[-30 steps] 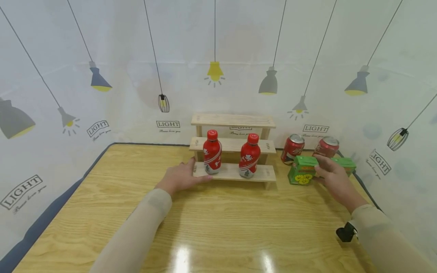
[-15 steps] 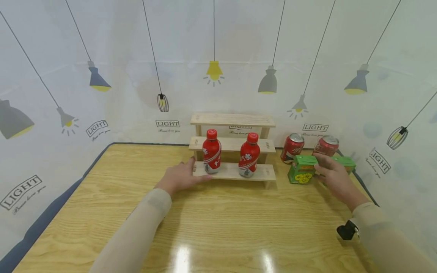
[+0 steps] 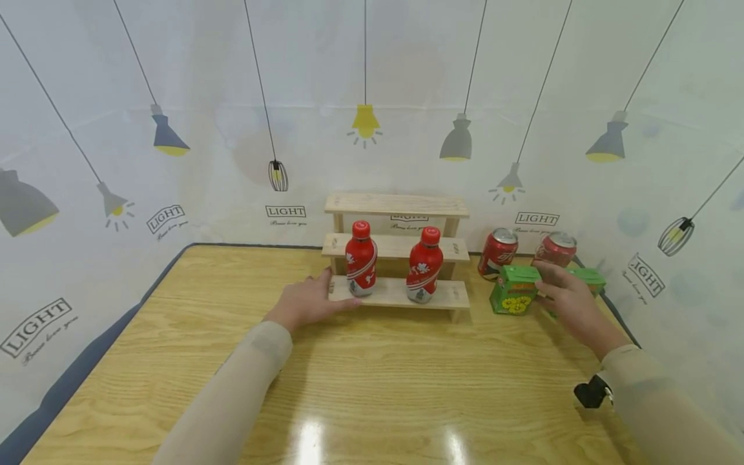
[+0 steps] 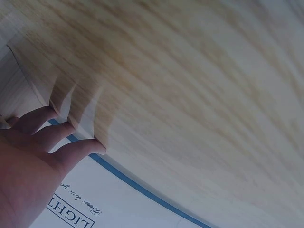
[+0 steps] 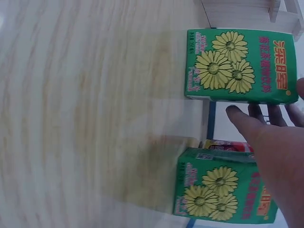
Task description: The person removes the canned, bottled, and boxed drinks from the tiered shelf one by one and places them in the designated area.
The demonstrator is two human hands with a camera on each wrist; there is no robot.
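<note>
My left hand (image 3: 305,299) rests at the left end of a wooden three-step display stand (image 3: 401,205), thumb along the front edge of its lowest step. In the left wrist view, the fingertips of this hand (image 4: 28,161) lie at the table. Two red bottles (image 3: 361,261) (image 3: 425,268) stand upright on that step. My right hand (image 3: 572,307) touches the right side of a green drink carton (image 3: 515,290), its index finger at the top edge. The right wrist view shows yellow flowers on this carton (image 5: 237,66), with the fingers of the hand (image 5: 280,147) along its side.
A second green carton (image 3: 589,279) stands to the right, partly behind my right hand. Two red drink cans (image 3: 498,253) (image 3: 556,247) are behind the cartons, near the back edge. The wooden table (image 3: 407,374) meets white lamp-print sheeting (image 3: 372,64) at the back and sides.
</note>
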